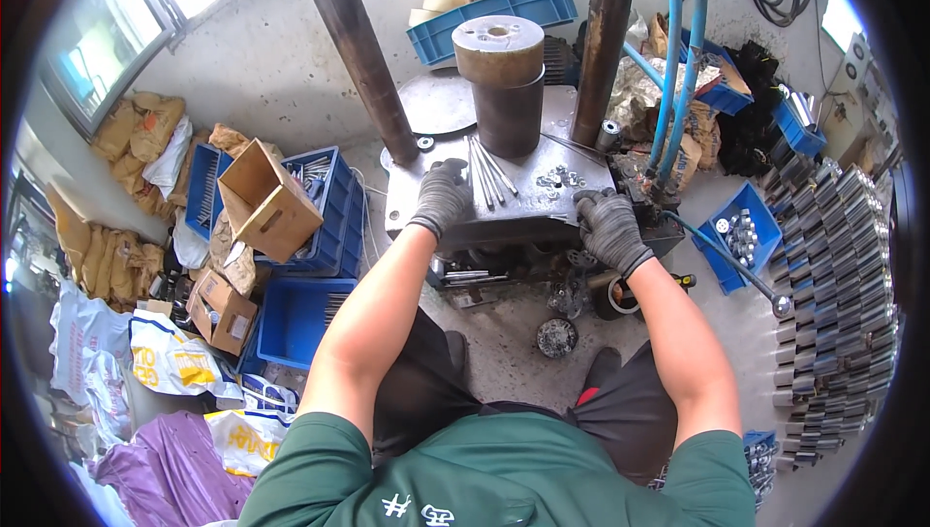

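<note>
My left hand, in a grey knitted glove, is over the left part of the metal press table. Its fingers are bent together, and what they hold, if anything, is hidden. Just right of it lie several thin steel rods. My right hand, gloved the same way, is at the table's right front edge with its fingers curled in. Whatever may be in them cannot be made out. Close to those fingers lies a cluster of small metal parts. Behind the rods stands a thick steel cylinder with a hole in its top.
Two steel columns flank the table. Blue hoses and a ball-ended lever are on the right, beside a blue bin of parts and stacked metal pieces. Blue crates and a wooden box stand left.
</note>
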Demonstrator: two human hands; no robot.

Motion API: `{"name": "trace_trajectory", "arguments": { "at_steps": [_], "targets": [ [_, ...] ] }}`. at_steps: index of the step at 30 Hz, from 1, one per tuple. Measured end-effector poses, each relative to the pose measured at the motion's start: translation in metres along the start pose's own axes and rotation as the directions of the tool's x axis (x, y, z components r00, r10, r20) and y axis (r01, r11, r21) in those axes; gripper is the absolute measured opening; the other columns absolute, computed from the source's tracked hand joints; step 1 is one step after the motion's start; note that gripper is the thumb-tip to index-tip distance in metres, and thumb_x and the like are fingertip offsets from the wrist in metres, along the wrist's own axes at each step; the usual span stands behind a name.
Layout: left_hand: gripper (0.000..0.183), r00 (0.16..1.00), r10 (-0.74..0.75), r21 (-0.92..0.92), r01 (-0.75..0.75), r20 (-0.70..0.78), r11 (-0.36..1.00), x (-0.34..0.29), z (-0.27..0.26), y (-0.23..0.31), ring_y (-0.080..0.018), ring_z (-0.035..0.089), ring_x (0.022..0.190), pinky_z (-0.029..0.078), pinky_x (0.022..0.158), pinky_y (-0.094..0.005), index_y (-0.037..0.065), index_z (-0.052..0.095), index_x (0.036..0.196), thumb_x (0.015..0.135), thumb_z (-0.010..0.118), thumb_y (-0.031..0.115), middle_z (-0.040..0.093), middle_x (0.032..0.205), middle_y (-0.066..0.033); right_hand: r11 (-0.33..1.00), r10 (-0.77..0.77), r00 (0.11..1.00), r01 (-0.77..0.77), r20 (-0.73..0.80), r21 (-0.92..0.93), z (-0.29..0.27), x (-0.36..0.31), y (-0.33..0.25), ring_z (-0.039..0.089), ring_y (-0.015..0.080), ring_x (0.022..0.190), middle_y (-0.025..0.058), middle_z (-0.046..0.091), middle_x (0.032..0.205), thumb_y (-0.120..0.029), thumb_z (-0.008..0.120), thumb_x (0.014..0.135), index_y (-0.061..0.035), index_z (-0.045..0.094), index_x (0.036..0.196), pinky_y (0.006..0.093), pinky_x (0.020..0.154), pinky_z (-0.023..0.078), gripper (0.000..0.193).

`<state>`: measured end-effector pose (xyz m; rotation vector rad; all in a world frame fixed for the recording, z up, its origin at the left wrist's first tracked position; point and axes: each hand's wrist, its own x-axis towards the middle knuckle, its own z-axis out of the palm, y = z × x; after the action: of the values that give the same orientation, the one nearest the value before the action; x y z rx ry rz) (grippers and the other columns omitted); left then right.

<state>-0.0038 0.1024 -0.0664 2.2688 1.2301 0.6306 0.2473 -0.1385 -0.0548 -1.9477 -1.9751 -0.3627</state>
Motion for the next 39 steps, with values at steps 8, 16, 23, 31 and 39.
{"name": "trace_trajectory", "arguments": {
  "at_steps": [8,16,23,31,39],
  "targets": [
    [0.054,0.994,-0.023,0.273,-0.008,0.107,0.962,-0.020,-0.033,0.034,-0.0406,0.072,0.101,0.057,0.095,-0.0488,0.010,0.060,0.138,0.089,0.072,0.026,0.072,0.108,-0.0245,0.999,0.012,1.000,-0.013,-0.005,-0.044,0.003,0.002,0.005,0.064,0.0363,0.093,0.0141,0.068,0.096,-0.016,0.072,0.072,-0.0075,0.066,0.095,0.0487,0.084,0.050,0.025],
    [0.038,0.905,0.129,-0.053,-0.164,-0.405,0.985,-0.009,-0.059,0.015,-0.0238,0.071,0.083,0.058,0.081,-0.0350,0.007,0.064,0.124,0.087,0.069,0.003,0.071,0.094,-0.0134,0.963,0.146,0.984,-0.118,-0.101,0.242,0.006,0.008,0.014,0.064,0.0383,0.086,0.0156,0.065,0.084,-0.008,0.072,0.071,-0.0072,0.065,0.089,0.0495,0.080,0.052,0.020],
    [0.028,0.857,0.134,-0.322,-0.326,-0.497,0.889,-0.008,-0.054,0.018,-0.0089,0.066,0.088,0.056,0.081,-0.0259,0.002,0.066,0.117,0.091,0.075,-0.001,0.071,0.098,-0.0050,0.768,0.423,0.887,-0.243,-0.185,0.593,-0.010,0.014,0.012,0.060,0.0217,0.072,0.0109,0.061,0.079,-0.004,0.071,0.082,-0.0034,0.060,0.092,0.0339,0.072,0.052,0.015],
    [0.021,0.995,0.035,-0.193,-0.017,0.090,0.981,0.002,-0.017,0.004,-0.0195,0.063,0.095,0.052,0.086,-0.0323,-0.003,0.068,0.106,0.099,0.070,0.017,0.067,0.103,-0.0107,0.259,0.561,0.822,-0.282,0.094,0.924,-0.021,0.015,-0.004,0.063,0.0128,0.081,0.0021,0.068,0.090,0.002,0.074,0.082,-0.0006,0.067,0.114,0.0294,0.078,0.054,0.033],
    [0.021,0.963,0.229,-0.881,0.016,0.140,0.473,-0.047,-0.017,0.085,-0.0050,0.053,0.074,0.048,0.068,-0.0230,0.005,0.066,0.120,0.106,0.061,0.020,0.068,0.104,-0.0013,-0.129,0.470,0.779,-0.405,0.416,0.905,-0.039,0.023,-0.038,0.064,0.0117,0.081,0.0029,0.069,0.094,0.003,0.077,0.083,0.0024,0.060,0.138,0.0265,0.077,0.055,0.057]
  ]
}}
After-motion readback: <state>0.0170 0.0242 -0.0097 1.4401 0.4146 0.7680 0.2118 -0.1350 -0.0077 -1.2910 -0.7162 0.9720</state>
